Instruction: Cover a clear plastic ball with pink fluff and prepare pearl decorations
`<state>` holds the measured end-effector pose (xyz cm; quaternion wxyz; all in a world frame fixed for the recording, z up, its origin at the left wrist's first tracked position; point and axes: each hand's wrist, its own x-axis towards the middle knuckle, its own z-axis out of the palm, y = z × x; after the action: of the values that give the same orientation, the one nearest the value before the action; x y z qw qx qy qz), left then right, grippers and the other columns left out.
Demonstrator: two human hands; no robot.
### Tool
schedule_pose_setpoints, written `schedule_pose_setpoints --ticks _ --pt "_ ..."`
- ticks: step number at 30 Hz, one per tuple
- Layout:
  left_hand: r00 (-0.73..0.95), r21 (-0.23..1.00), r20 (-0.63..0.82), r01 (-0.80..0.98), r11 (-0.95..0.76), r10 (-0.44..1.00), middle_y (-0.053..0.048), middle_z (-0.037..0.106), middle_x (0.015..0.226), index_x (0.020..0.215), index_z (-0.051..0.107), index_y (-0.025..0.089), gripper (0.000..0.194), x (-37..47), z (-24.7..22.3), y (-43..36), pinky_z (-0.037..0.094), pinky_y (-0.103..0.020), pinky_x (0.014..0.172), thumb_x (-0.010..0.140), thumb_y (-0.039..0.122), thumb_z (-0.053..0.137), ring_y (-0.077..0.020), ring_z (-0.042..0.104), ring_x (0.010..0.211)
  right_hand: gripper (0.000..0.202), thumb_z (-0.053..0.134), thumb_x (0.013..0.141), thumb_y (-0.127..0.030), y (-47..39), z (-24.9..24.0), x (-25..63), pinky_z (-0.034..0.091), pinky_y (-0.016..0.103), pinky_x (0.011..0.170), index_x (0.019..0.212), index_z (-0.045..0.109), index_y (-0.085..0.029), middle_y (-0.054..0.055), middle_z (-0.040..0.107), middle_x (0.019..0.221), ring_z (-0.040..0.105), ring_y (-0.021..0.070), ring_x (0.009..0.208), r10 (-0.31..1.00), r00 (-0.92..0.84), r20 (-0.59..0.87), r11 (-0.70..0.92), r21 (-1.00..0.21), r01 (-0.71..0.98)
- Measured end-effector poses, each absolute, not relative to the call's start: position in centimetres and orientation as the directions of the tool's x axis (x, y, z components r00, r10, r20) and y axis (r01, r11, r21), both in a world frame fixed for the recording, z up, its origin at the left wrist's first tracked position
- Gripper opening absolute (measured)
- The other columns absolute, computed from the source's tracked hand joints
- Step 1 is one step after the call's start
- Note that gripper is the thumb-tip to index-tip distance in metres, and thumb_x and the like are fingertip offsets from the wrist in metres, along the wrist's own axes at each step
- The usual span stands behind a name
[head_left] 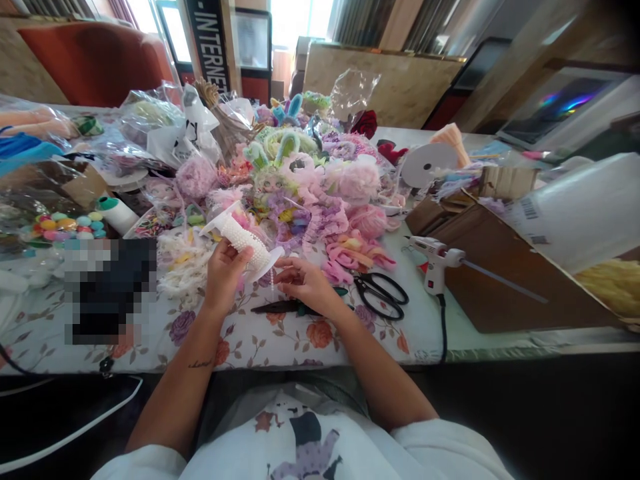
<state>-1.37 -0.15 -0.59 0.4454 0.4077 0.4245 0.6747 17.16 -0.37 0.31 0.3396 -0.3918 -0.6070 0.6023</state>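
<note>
My left hand (226,270) is wrapped round a white spool (243,243) wound with small white beads, held tilted above the flowered cloth. Just right of the spool's lower rim is my right hand (300,283), its fingers bent close to a short bead strand (273,279) that hangs from the spool. Whether those fingers pinch the strand is too small to tell. Under my right hand lie dark pliers (280,307), and black scissors (383,295) rest to their right.
Behind the hands rises a pile of pink yarn (367,221), ribbons and plush pieces. A white glue gun (436,261) stands at the right beside a cardboard box (515,267). A thread cone (117,215) lies left.
</note>
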Motion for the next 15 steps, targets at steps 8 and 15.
schedule_pose_setpoints --ticks 8,15 --pt "-0.251 0.923 0.177 -0.293 -0.249 0.952 -0.009 0.073 0.108 0.108 0.063 0.018 0.04 -1.2 -0.7 -0.1 0.053 -0.032 0.09 0.073 0.032 0.079 -0.0213 0.068 0.1 0.03 0.072 0.07 -0.029 -1.1 1.9 15.0 0.042 0.019 0.045 0.096 0.064 -0.017 0.001 0.066 0.079 0.054 0.0085 0.056 0.842 -0.523 -0.134 -0.169 -0.985 -0.019" --pt "-0.338 0.927 0.207 -0.232 -0.295 0.918 -0.008 0.071 0.108 0.108 0.063 0.018 0.041 -1.6 -0.4 -0.2 0.053 -0.031 0.09 0.074 0.036 0.078 -0.0213 0.068 0.101 0.025 0.065 0.076 -0.038 -0.4 1.5 15.8 0.038 0.018 0.043 0.087 0.063 -0.016 0.001 0.067 0.07 0.051 0.0066 0.049 0.876 -0.451 -0.173 -0.219 -0.974 -0.051"
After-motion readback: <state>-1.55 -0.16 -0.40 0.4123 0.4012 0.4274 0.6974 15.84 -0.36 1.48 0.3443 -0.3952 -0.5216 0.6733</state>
